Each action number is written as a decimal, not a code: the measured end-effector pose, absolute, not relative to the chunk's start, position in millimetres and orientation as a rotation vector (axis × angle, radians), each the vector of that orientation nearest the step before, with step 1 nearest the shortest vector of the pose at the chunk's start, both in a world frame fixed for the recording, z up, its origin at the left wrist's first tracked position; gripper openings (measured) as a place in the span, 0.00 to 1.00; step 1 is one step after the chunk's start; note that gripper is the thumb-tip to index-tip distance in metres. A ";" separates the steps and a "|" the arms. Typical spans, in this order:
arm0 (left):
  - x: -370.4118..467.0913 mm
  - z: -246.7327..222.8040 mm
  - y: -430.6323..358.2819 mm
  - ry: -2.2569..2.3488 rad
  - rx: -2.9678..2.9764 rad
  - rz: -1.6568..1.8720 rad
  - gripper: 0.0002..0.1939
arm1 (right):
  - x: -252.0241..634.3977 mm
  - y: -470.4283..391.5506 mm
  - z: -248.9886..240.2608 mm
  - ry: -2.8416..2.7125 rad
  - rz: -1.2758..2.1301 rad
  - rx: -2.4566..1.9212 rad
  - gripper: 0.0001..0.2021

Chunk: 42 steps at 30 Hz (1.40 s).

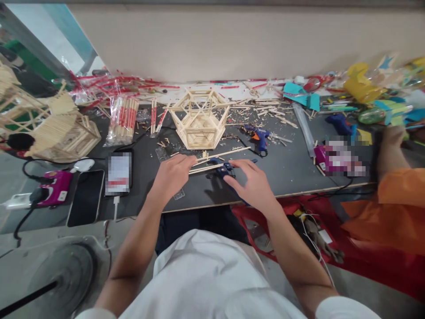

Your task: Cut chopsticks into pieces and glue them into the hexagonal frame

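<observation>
My left hand [174, 176] is closed, its fingertips at the left ends of thin wooden sticks [207, 169] that look like chopsticks. Another stick [229, 153] slants up to the right, just beyond those fingers. My right hand [254, 184] curls over a dark blue hand tool [222, 169] with a curved jaw, probably a cutter; its handle shows partly below the palm. The lower sticks run across the tool's jaw. Behind both hands stands an open polygonal frame of glued sticks [201, 132].
A blue glue gun [261, 138] lies right of the frame, among stick scraps [275, 108]. Bagged chopsticks [122, 117], two phones [118, 173] [85, 198] and a purple power strip [56, 188] are on the left. Another person's arm [393, 150] reaches in at the right.
</observation>
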State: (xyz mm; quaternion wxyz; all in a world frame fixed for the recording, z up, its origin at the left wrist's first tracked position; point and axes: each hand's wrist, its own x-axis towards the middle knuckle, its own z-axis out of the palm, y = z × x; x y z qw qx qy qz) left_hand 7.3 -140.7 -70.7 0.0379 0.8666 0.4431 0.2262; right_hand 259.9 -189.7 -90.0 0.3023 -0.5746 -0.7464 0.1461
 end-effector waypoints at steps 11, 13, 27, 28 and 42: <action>6.1 -75.4 -135.8 1.357 2.662 0.726 0.13 | 287.0 -187.8 -98.7 -2.441 0.298 -1.848 0.31; 5.9 -77.3 -135.1 1.369 2.663 0.743 0.13 | 289.8 -190.3 -96.1 -2.436 0.229 -1.863 0.30; 6.0 -79.3 -140.3 1.400 2.664 0.742 0.15 | 309.7 -226.5 -72.5 -1.990 0.703 -1.804 0.20; 6.8 -78.5 -140.5 1.401 2.653 0.728 0.16 | 300.0 -228.1 -69.7 -1.958 0.760 -1.778 0.19; 12.1 -75.7 -138.4 1.365 2.571 0.622 0.16 | 223.7 -206.7 -69.6 -1.767 1.092 -1.554 0.20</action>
